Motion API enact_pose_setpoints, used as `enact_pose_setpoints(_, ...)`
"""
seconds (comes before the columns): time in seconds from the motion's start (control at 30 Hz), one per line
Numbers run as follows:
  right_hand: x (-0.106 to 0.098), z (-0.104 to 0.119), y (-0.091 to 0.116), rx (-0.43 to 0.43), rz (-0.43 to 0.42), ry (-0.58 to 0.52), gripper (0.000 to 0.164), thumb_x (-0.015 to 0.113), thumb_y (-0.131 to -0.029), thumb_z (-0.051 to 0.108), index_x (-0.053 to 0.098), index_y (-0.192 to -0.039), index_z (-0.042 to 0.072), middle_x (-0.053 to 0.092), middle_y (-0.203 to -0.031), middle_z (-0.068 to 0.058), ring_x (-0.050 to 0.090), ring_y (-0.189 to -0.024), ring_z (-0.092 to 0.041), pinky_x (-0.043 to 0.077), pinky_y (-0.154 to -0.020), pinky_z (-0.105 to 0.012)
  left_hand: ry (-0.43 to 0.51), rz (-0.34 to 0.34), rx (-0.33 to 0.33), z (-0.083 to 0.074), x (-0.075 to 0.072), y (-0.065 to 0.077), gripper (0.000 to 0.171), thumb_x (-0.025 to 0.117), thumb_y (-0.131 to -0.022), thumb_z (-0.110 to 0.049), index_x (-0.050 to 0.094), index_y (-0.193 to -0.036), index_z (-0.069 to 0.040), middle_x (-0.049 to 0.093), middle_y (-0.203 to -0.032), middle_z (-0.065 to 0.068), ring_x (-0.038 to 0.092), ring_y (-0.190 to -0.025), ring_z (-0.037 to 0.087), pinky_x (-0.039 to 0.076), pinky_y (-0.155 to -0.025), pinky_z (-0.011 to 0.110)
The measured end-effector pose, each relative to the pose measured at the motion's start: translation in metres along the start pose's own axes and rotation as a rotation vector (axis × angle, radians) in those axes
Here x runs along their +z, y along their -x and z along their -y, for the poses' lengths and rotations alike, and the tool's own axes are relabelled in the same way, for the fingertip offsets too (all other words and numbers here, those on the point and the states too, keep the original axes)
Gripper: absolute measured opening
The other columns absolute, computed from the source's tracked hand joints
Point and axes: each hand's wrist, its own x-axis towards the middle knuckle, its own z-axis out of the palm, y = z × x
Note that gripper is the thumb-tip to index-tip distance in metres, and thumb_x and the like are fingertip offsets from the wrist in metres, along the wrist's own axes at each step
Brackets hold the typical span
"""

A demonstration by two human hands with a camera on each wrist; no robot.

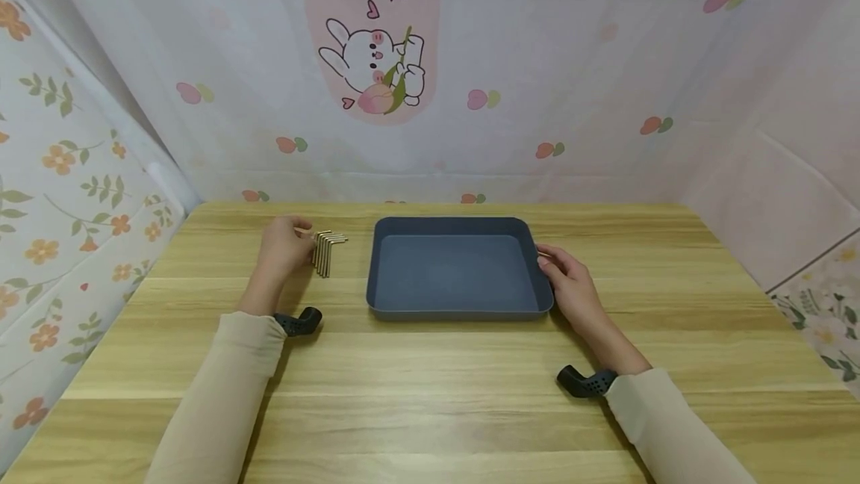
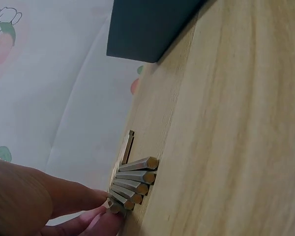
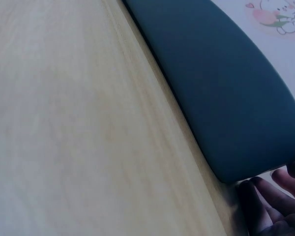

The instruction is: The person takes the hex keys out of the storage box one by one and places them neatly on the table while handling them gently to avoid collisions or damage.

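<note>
In the head view, several L-shaped hex keys (image 1: 325,254) lie side by side on the table, left of a shallow blue-grey tray (image 1: 453,275). My left hand (image 1: 284,246) is at the left edge of the row. Close up in the left wrist view, its thumb and fingers (image 2: 78,196) pinch the outermost hex key (image 2: 113,206), whose far part they hide. At the tray's right wall, my right hand (image 1: 569,284) grips the side, thumb near the rim. The right wrist view shows its fingers (image 3: 270,199) by the tray's corner, partly in shadow.
The wood-grain table (image 1: 430,402) runs back to a white printed cloth (image 1: 551,73) hung behind it. Flowered cloth (image 1: 60,245) hangs along the left side. A black wrist mount (image 1: 298,322) sits on the left forearm, another mount (image 1: 586,382) on the right.
</note>
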Motion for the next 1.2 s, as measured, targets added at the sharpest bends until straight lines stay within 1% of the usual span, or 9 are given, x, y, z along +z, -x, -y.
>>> enact_pose_setpoints(0.33, 0.002, 0.002, -0.002, 0.0, 0.012, 0.009, 0.047, 0.046, -0.109, 0.027, 0.046, -0.151, 0.005, 0.054, -0.147, -0.023, 0.058, -0.109, 0.001, 0.049, -0.087, -0.008, -0.042, -0.032, 0.025, 0.001, -0.002, 0.003, 0.04, 0.054, -0.088, 0.0, 0.063, -0.126, 0.009, 0.068, -0.103, 0.025, 0.057, -0.063, 0.008, 0.047, -0.056, 0.019)
enact_pose_setpoints(0.53, 0.001, 0.001, -0.002, -0.014, 0.022, 0.018, 0.047, 0.045, -0.11, 0.027, 0.045, -0.152, 0.005, 0.053, -0.146, -0.024, 0.057, -0.109, 0.003, 0.049, -0.087, -0.009, -0.011, -0.021, 0.015, 0.002, -0.001, 0.006, 0.038, 0.055, -0.089, 0.001, 0.063, -0.125, 0.011, 0.067, -0.104, 0.026, 0.059, -0.06, 0.007, 0.05, -0.055, 0.018)
enact_pose_setpoints(0.7, -0.003, -0.001, 0.001, -0.011, 0.013, 0.066, 0.047, 0.044, -0.11, 0.027, 0.045, -0.152, 0.006, 0.053, -0.146, -0.023, 0.055, -0.108, 0.006, 0.046, -0.087, -0.006, 0.008, -0.028, 0.02, 0.001, 0.002, 0.008, 0.04, 0.054, -0.089, -0.003, 0.063, -0.125, 0.01, 0.069, -0.106, 0.028, 0.062, -0.062, 0.009, 0.053, -0.056, 0.02)
enact_pose_setpoints(0.77, -0.004, -0.001, 0.002, 0.0, 0.011, 0.079, 0.048, 0.044, -0.11, 0.028, 0.045, -0.152, 0.007, 0.053, -0.147, -0.022, 0.055, -0.112, 0.001, 0.045, -0.087, -0.004, 0.012, -0.028, 0.017, 0.0, 0.002, 0.009, 0.039, 0.055, -0.091, -0.005, 0.063, -0.126, 0.01, 0.069, -0.108, 0.029, 0.062, -0.061, 0.01, 0.052, -0.056, 0.02)
enact_pose_setpoints(0.87, -0.004, 0.001, 0.001, 0.022, 0.02, 0.078, 0.049, 0.044, -0.11, 0.03, 0.043, -0.153, 0.008, 0.051, -0.149, -0.022, 0.055, -0.126, -0.015, 0.045, -0.089, -0.005, -0.005, -0.03, 0.014, -0.002, 0.002, 0.009, 0.038, 0.056, -0.092, -0.005, 0.063, -0.126, 0.009, 0.068, -0.111, 0.029, 0.064, -0.061, 0.012, 0.051, -0.056, 0.02)
enact_pose_setpoints(0.93, -0.004, 0.003, 0.0, 0.043, 0.03, 0.073, 0.05, 0.043, -0.11, 0.031, 0.041, -0.154, 0.008, 0.049, -0.151, -0.021, 0.051, -0.135, -0.027, 0.047, -0.097, -0.013, -0.035, -0.039, 0.022, -0.005, 0.001, 0.01, 0.038, 0.056, -0.092, -0.006, 0.064, -0.127, 0.008, 0.069, -0.112, 0.029, 0.065, -0.066, 0.015, 0.049, -0.056, 0.02)
enact_pose_setpoints(1.0, -0.004, 0.006, -0.001, 0.065, 0.043, 0.069, 0.052, 0.041, -0.11, 0.034, 0.039, -0.156, 0.008, 0.044, -0.155, -0.021, 0.045, -0.141, -0.033, 0.046, -0.108, -0.027, -0.06, -0.044, 0.033, -0.008, 0.001, 0.012, 0.038, 0.055, -0.092, -0.007, 0.065, -0.127, 0.006, 0.069, -0.112, 0.028, 0.067, -0.072, 0.02, 0.049, -0.059, 0.021)
enact_pose_setpoints(1.1, -0.005, 0.012, -0.002, 0.096, 0.071, 0.058, 0.058, 0.037, -0.11, 0.041, 0.035, -0.157, 0.007, 0.037, -0.16, -0.021, 0.038, -0.147, -0.038, 0.038, -0.119, -0.048, -0.083, -0.031, 0.059, -0.016, 0.002, 0.016, 0.039, 0.055, -0.096, -0.012, 0.064, -0.13, 0.004, 0.069, -0.115, 0.026, 0.067, -0.087, 0.029, 0.052, -0.067, 0.027)
enact_pose_setpoints(1.2, -0.008, 0.018, -0.003, 0.113, 0.102, 0.074, 0.064, 0.036, -0.109, 0.047, 0.032, -0.158, 0.007, 0.036, -0.161, -0.022, 0.038, -0.148, -0.04, 0.036, -0.119, -0.054, -0.105, 0.011, 0.104, -0.025, 0.003, 0.021, 0.041, 0.054, -0.101, -0.019, 0.061, -0.135, 0.001, 0.068, -0.121, 0.025, 0.067, -0.105, 0.037, 0.057, -0.08, 0.039)
